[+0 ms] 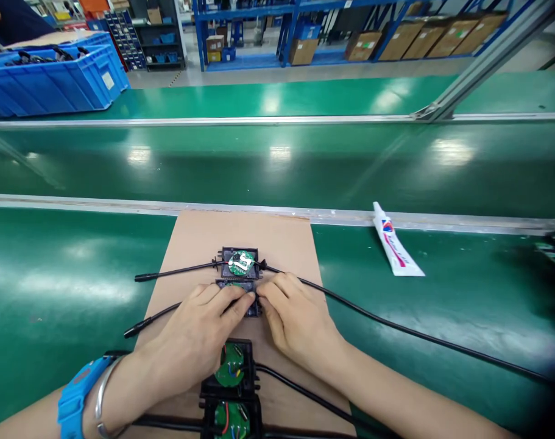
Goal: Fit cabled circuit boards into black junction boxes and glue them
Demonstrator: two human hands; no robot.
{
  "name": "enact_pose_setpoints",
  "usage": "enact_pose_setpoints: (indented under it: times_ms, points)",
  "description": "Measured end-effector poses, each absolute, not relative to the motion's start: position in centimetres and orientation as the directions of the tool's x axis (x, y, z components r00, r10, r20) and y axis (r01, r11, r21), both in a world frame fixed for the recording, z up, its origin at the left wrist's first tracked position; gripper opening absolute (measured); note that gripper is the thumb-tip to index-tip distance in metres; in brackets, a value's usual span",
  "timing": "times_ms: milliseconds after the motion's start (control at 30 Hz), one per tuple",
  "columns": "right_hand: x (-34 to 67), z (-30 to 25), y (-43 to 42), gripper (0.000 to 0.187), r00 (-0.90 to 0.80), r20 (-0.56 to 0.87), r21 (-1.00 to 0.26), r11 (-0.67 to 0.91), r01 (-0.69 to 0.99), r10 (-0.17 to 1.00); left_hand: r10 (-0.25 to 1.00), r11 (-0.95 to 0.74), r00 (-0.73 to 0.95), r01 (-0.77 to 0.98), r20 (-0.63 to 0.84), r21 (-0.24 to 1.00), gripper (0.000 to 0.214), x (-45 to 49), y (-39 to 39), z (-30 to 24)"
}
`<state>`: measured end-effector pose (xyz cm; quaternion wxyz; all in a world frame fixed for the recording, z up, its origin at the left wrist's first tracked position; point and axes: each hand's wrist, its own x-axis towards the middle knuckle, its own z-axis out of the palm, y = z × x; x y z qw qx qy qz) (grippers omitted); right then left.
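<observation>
My left hand [192, 332] lies over a small black plastic housing [251, 308], its thumb and index fingertip pressed together on top and hiding much of it. A sliver of green board shows inside. At the housing's right end, the bent fingers of my right hand [300, 317] grip its edge; any cable there is hidden. A similar open housing [226, 273] with a round circuit board [241, 263] sits just beyond, with black cables on both sides. Nearer me are two larger black housings [250, 350] with green boards [231, 366], partly under my left forearm.
A cardboard sheet [240, 225] lies beneath the housings on the green table [76, 262]. To the right lies a white tube [396, 247]. A metal rail [341, 216] crosses behind. Far left stands a blue bin [67, 85], with a person partly visible behind it.
</observation>
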<state>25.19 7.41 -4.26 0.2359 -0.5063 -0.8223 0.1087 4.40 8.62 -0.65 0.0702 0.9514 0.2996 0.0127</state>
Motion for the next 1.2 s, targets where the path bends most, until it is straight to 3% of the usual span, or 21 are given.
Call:
enact_pose_setpoints:
  times_ms: [200, 333, 433, 533, 667, 833, 933, 1000, 1133, 1200]
  points:
    - [25.2, -4.5, 7.7, 0.022, -0.378, 0.301, -0.442, 0.479, 0.758, 0.876, 0.556, -0.817, 0.828, 0.56, -0.075, 0.134, 0.066, 4.7, 8.6, -0.5]
    - [25.9, -2.7, 7.4, 0.023, -0.446, 0.217, -0.508, 0.491, 0.708, 0.868, 0.564, -0.794, 0.823, 0.564, -0.073, 0.225, 0.063, 4.6, 8.1, 0.5]
    - [27.0, -1.4, 8.0, 0.021, -0.491, 0.162, -0.535, 0.494, 0.685, 0.856, 0.616, -0.747, 0.786, 0.561, 0.055, 0.358, 0.053, 3.8, 9.2, 0.8]
    - [27.7, -1.7, 9.8, 0.019, -0.4, 0.273, -0.454, 0.483, 0.748, 0.875, 0.744, -0.657, 0.637, 0.643, 0.202, 0.393, 0.038, 2.9, 12.2, 0.1]
    - [27.9, -2.5, 11.0, 0.02, -0.34, 0.311, -0.478, 0.455, 0.751, 0.888, 0.814, -0.552, 0.576, 0.727, 0.077, 0.409, 0.008, 2.4, 15.0, -0.6]
    - [27.3, 0.5, 9.2, 0.021, -0.313, 0.244, -0.582, 0.397, 0.71, 0.918, 0.822, -0.436, 0.563, 0.716, -0.082, 0.545, 0.021, 2.4, 14.2, 1.3]
    - [26.4, 1.1, 8.8, 0.01, -0.331, 0.139, -0.548, 0.351, 0.76, 0.933, 0.823, -0.424, 0.561, 0.715, -0.094, 0.556, 0.025, 2.7, 13.8, 2.5]
    - [25.8, 0.3, 8.7, 0.013, -0.298, 0.116, -0.531, 0.313, 0.787, 0.947, 0.828, -0.426, 0.555, 0.715, -0.08, 0.554, 0.026, 2.9, 13.8, 3.0]
    - [25.5, -0.8, 8.4, 0.008, -0.257, 0.189, -0.576, 0.319, 0.753, 0.948, 0.843, -0.429, 0.527, 0.776, -0.102, 0.463, 0.028, 3.0, 13.9, 3.4]
    - [25.4, 0.0, 8.2, 0.016, -0.315, 0.222, -0.54, 0.385, 0.749, 0.923, 0.852, -0.435, 0.509, 0.818, -0.123, 0.375, 0.027, 3.1, 13.9, 3.5]
